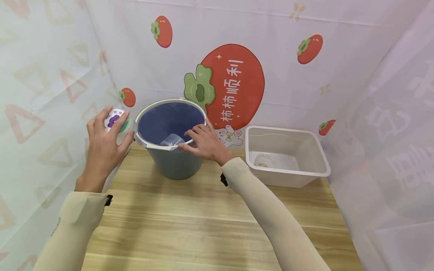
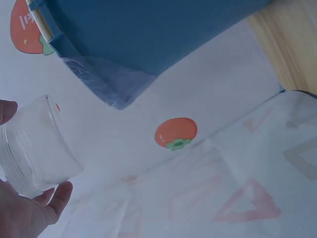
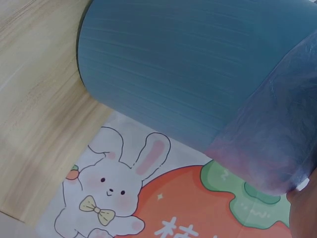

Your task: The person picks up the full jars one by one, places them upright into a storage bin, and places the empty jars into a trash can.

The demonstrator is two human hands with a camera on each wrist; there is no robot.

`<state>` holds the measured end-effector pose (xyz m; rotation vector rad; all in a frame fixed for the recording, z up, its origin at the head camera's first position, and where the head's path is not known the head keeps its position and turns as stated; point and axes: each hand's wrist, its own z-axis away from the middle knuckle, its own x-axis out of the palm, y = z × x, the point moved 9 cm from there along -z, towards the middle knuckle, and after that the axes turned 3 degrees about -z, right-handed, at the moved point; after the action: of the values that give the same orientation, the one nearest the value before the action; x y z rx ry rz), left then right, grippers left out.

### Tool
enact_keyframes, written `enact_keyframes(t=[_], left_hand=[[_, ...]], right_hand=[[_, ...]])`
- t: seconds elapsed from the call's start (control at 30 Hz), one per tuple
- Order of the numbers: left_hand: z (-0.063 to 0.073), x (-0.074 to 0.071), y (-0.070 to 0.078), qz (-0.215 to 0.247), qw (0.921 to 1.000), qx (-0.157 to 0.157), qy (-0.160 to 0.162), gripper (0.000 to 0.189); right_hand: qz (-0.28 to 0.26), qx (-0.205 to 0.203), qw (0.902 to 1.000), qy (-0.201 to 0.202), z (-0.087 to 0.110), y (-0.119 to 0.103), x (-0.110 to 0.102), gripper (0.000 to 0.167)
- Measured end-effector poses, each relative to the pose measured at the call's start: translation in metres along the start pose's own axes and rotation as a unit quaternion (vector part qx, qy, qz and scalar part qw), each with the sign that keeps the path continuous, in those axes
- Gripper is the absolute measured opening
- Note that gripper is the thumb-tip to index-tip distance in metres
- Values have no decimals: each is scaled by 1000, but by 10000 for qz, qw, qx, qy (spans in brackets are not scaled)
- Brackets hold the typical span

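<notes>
My left hand holds a clear plastic jar just left of the trash bin, fingers on one side and thumb on the other. Its round end shows a white label with a purple flower. The grey-blue trash bin has a white rim and a dark blue bag lining it. A clear plastic container lies inside, partly hidden by the front rim. My right hand grips the bin's right front rim, with fingers bent over it. Only a sliver of that hand shows in the right wrist view.
On the right of the wooden table stands a beige plastic tub. A small clear round container with bits in it sits inside the tub. Printed cloth hangs behind and on both sides.
</notes>
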<state>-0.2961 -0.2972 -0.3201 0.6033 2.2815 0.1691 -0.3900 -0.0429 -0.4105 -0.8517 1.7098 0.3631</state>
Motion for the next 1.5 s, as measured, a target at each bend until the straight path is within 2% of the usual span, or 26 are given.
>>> enact_keyframes(t=[0.13, 0.3, 0.5, 0.67, 0.87, 1.1, 1.3, 1.5], left_hand=[[-13, 11, 12, 157, 9997, 139, -147, 60], [-20, 33, 18, 386, 9983, 319, -283, 60], [-20, 64, 15, 528, 9962, 304, -624, 62], [-18, 79, 10, 612, 9944, 184, -846, 62], [-15, 84, 4, 606, 9944, 167, -854, 67], [-12, 82, -1, 273, 9962, 153, -819, 68], [-8, 79, 4, 169, 9956, 155, -903, 67], [-10, 78, 11, 182, 9952, 322, -910, 66]], right_hand=[[16, 2, 10000, 4, 0, 0, 0, 59], [3, 97, 9999, -134, -2, 2, 3, 61], [12, 118, 9998, -168, -2, 2, 4, 61], [14, 109, 9998, -190, -2, 0, 5, 62], [45, 51, 9999, -93, 0, -3, 3, 61], [-24, -29, 10000, 70, -2, -6, 1, 58], [-40, 38, 9999, -119, -2, -6, 3, 59], [142, 25, 9995, -274, -6, -6, 4, 61]])
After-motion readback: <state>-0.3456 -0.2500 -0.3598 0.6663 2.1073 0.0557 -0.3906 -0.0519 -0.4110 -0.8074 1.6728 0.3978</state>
